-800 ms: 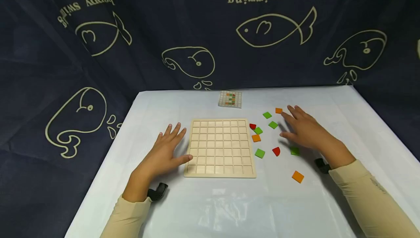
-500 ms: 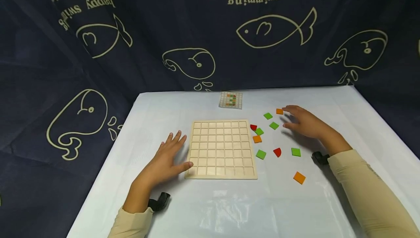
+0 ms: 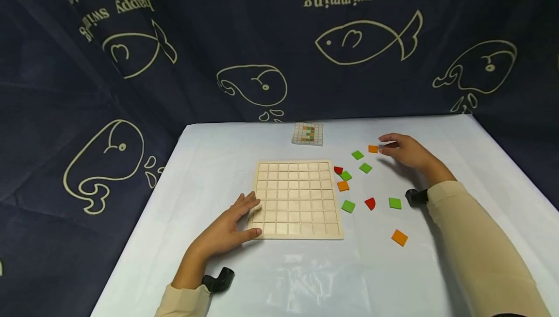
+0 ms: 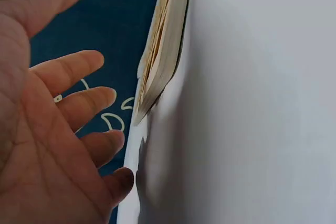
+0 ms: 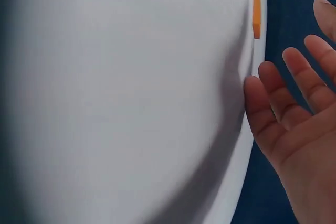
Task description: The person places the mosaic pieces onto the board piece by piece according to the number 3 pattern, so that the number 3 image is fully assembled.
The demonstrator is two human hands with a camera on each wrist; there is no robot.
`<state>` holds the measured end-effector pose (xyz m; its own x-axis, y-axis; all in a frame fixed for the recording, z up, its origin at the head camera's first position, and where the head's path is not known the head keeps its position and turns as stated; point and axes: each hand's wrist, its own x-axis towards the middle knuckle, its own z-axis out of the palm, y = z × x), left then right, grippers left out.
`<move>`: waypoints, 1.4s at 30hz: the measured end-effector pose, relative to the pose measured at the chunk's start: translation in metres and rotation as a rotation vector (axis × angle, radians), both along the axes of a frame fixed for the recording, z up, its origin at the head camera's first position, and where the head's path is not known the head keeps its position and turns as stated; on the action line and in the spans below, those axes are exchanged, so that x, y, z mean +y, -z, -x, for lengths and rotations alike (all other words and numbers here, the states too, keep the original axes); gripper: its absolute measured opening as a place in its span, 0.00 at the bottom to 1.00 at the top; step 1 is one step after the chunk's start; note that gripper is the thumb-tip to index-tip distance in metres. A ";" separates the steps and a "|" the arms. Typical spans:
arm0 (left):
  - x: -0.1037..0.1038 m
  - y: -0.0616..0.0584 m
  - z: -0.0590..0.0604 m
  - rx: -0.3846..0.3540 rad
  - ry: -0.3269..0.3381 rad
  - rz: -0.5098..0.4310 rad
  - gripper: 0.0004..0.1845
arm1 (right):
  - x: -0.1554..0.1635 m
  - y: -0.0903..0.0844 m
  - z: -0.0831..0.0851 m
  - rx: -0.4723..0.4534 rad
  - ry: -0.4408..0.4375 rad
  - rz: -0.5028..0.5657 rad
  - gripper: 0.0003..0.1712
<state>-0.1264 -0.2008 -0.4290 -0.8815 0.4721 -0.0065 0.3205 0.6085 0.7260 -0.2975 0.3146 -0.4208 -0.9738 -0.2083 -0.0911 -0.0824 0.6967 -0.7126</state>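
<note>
My right hand is at the back right, its thumb and fingers parted just beside an orange square tile. In the right wrist view that orange tile lies beyond the fingertips, and nothing is in the hand. My left hand is at the lower left corner of a pale wooden grid board, thumb and fingertips overlapping its left edge. The left wrist view shows the palm with fingers spread and the board's edge beside them.
Right of the board lie several loose tiles: green squares, orange squares and red quarter-rounds. Behind the board is a small card printed with a coloured grid pattern. A dark printed curtain hangs behind the white table.
My right hand has moved back and left to the orange tile, its fingers drawing closer together. My left hand has shifted toward the board's lower left corner.
</note>
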 end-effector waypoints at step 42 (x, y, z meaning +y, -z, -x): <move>-0.003 0.023 -0.002 0.093 0.091 0.038 0.31 | -0.019 0.022 0.018 -0.099 0.061 -0.038 0.25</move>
<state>-0.1240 -0.2042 -0.4521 -0.8328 0.5509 0.0540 0.4407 0.6007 0.6671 -0.3156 0.2958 -0.4423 -0.9705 -0.1433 -0.1940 0.0304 0.7252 -0.6879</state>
